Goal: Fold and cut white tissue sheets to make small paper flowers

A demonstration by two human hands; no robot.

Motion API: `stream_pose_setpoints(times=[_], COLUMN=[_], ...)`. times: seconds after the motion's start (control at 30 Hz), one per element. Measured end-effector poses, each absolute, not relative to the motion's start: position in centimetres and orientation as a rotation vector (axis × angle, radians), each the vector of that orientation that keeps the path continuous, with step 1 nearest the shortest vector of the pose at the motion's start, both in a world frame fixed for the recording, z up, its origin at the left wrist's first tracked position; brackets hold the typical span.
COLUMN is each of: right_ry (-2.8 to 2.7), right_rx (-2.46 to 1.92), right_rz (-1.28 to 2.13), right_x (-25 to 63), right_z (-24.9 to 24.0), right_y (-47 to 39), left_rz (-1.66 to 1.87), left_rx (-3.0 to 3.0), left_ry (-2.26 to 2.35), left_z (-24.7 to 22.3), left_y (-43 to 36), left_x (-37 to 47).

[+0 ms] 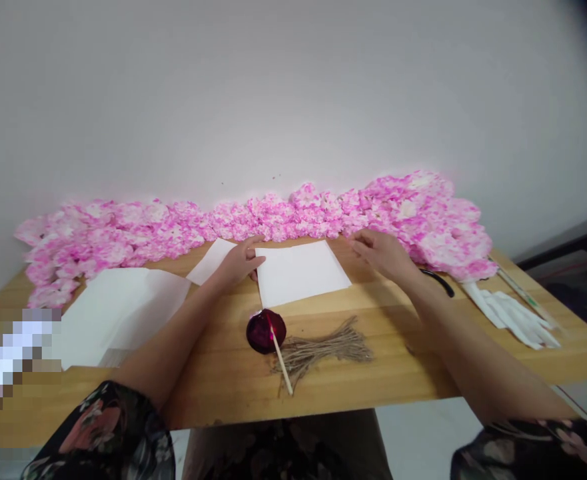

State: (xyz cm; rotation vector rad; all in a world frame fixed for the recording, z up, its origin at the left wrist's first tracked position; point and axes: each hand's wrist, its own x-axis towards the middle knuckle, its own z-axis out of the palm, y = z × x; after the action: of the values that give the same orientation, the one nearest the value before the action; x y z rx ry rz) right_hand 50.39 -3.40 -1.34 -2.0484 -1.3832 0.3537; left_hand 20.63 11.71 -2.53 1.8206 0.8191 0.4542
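A white sheet of paper lies on the wooden table in front of me. My left hand is closed at the sheet's left edge, its thumb over the paper. To the right of the sheet, my right hand is just off the paper, close to the pink flowers. Its fingertips are drawn together, and whatever they may hold is too small to make out. Nearer to me stands a small bowl of dark red liquid with a wooden stick leaning across its rim. Thin brown twigs lie beside it.
Pink and white flowers line the table's back edge against the wall. Larger white paper lies at the left, with a smaller sheet behind my left forearm. White gloves, a black curved handle and a thin stick lie at the right.
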Motion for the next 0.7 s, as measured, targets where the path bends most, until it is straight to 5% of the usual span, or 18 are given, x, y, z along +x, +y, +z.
stream_pose_setpoints(times=[0.2, 0.7], right_ry=[-1.658, -1.891], right_rx=[-2.207, -2.193], right_rz=[0.596, 0.512], right_x=[49.0, 47.4], right_z=[-0.2, -0.1], right_y=[-5.5, -6.5], left_rz=[0.423, 0.388], left_rx=[1.724, 1.723], left_ry=[0.867, 0.839], left_z=[-1.8, -2.0], left_y=[11.6, 10.5], left_x=[20.5, 18.7])
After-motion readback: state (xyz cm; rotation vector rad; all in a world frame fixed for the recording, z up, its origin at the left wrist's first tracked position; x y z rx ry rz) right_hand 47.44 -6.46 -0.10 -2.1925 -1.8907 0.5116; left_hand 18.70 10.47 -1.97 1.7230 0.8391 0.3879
